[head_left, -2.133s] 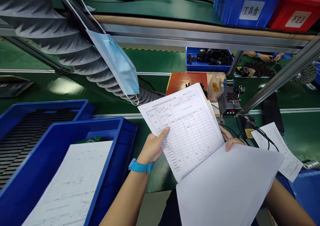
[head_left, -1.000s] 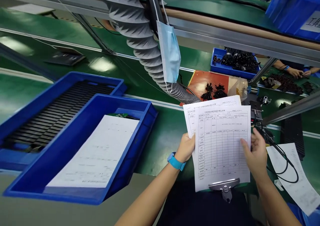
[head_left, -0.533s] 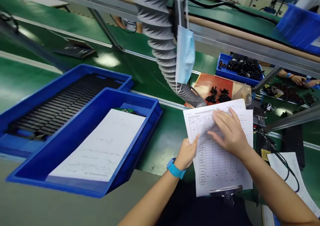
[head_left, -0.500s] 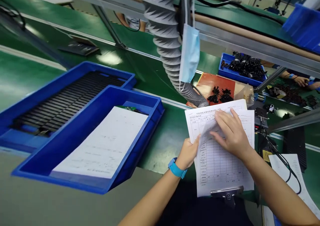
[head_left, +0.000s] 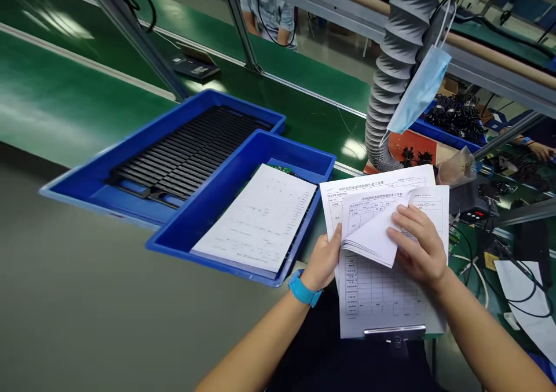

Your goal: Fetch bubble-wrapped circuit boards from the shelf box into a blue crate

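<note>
My left hand [head_left: 324, 260], with a blue wristband [head_left: 302, 289], grips the left edge of a clipboard stack of printed forms [head_left: 377, 288]. A metal clip [head_left: 394, 333] holds the sheets at the near end. My right hand [head_left: 420, 247] lies on the stack, its fingers pinching the top sheets, which are folded back toward me to show their blank undersides [head_left: 373, 238].
Two blue bins stand to the left: the nearer one [head_left: 243, 218] holds a printed sheet [head_left: 260, 218], the farther one [head_left: 130, 166] black slatted trays. A grey ribbed hose [head_left: 391, 79] with a blue face mask [head_left: 419, 91] hangs ahead. Cables and a controller lie at right. Another person's hand [head_left: 538, 149] works far right.
My right hand has curled the top corner of the upper sheets back toward me. My head has turned left, so the bins sit nearer the centre.
</note>
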The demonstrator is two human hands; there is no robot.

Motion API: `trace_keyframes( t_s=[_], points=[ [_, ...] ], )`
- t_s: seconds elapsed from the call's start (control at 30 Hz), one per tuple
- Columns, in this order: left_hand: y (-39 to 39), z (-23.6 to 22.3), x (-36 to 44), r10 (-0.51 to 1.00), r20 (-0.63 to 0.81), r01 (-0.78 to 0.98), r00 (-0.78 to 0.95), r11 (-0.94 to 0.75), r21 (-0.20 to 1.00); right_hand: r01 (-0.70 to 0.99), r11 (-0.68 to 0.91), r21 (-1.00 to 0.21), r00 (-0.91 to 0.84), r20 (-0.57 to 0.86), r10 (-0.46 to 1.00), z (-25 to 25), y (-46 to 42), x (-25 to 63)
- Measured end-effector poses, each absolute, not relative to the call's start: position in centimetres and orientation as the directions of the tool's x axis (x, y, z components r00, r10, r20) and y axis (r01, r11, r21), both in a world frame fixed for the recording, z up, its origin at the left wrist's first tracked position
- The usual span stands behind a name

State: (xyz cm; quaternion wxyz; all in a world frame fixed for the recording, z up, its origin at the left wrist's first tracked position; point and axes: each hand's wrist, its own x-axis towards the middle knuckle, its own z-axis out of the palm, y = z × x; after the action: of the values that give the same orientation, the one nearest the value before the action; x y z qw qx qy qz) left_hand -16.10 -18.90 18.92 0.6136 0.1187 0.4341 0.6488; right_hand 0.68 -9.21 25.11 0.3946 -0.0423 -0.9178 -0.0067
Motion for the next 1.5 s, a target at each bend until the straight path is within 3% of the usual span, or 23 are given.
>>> trace_keyframes(
  t_s=[0.23, 0.4, 0.53, 0.87, 0.93, 1.0, 1.1, 1.17, 1.2, 1.27, 1.33, 1.37, 1.43, 1.5],
  points=[
    [-20.6, 20.0, -17.9, 0.922, -0.334, -0.687, -0.195, 0.114, 0.717, 0.138, 0.99, -0.001, -0.66, 0.745, 0.093, 26.6, -11.8, -0.7],
    [-19.8, 21.2, -17.6, 0.933, -0.292, -0.617, -0.209, 0.105, 0.78, 0.188, 0.977, -0.105, -0.74, 0.639, 0.211, 28.1, -9.5, -1.9],
    [-18.6, 22.0, -17.3, 0.911, -0.334, -0.585, -0.243, 0.137, 0.799, 0.131, 0.973, -0.19, -0.812, 0.542, 0.215, 28.9, -6.8, -2.9],
    [-17.1, 22.2, -17.4, 0.87, -0.378, -0.597, -0.316, 0.127, 0.792, -0.031, 0.974, -0.225, -0.762, 0.636, 0.123, 27.7, -4.4, -2.6],
    [-17.2, 22.1, -17.6, 0.874, -0.356, -0.612, -0.33, 0.089, 0.786, 0.025, 0.965, -0.262, -0.758, 0.624, 0.19, 28.0, -4.4, -3.2],
    [-17.3, 21.9, -17.8, 0.893, -0.316, -0.623, -0.32, 0.053, 0.78, 0.191, 0.926, -0.325, -0.714, 0.602, 0.358, 28.0, -4.5, -3.2],
    [-17.5, 21.6, -18.3, 0.89, -0.326, -0.597, -0.319, 0.079, 0.798, 0.4, 0.757, -0.517, -0.471, 0.592, 0.653, 25.8, -5.3, -0.8],
    [-17.7, 21.5, -18.7, 0.808, -0.399, -0.565, -0.433, 0.101, 0.819, 0.377, 0.569, -0.731, -0.17, 0.549, 0.818, 22.6, -6.8, 2.6],
    [-17.8, 21.5, -18.9, 0.748, -0.421, -0.549, -0.514, 0.091, 0.831, 0.325, 0.431, -0.842, 0.005, 0.457, 0.89, 20.7, -7.9, 4.6],
    [-17.9, 21.7, -19.1, 0.636, -0.419, -0.514, -0.648, 0.041, 0.857, 0.188, 0.03, -0.982, 0.268, 0.081, 0.96, 16.8, -11.1, 8.1],
    [-17.9, 22.2, -19.1, 0.564, -0.4, -0.483, -0.722, 0.004, 0.876, -0.027, -0.357, -0.934, 0.169, -0.356, 0.919, 13.8, -14.7, 10.2],
    [-17.8, 22.5, -18.9, 0.542, -0.392, -0.466, -0.743, 0.0, 0.885, -0.113, -0.468, -0.876, 0.007, -0.472, 0.882, 12.9, -16.3, 10.4],
    [-17.6, 23.3, -18.0, 0.525, -0.357, -0.419, -0.773, 0.001, 0.908, -0.257, -0.553, -0.793, -0.274, -0.489, 0.828, 12.4, -18.5, 9.9],
    [-17.5, 24.2, -16.8, 0.541, -0.29, -0.345, -0.79, -0.001, 0.939, -0.365, -0.532, -0.764, -0.352, -0.416, 0.838, 13.1, -19.3, 8.9]
  ],
)
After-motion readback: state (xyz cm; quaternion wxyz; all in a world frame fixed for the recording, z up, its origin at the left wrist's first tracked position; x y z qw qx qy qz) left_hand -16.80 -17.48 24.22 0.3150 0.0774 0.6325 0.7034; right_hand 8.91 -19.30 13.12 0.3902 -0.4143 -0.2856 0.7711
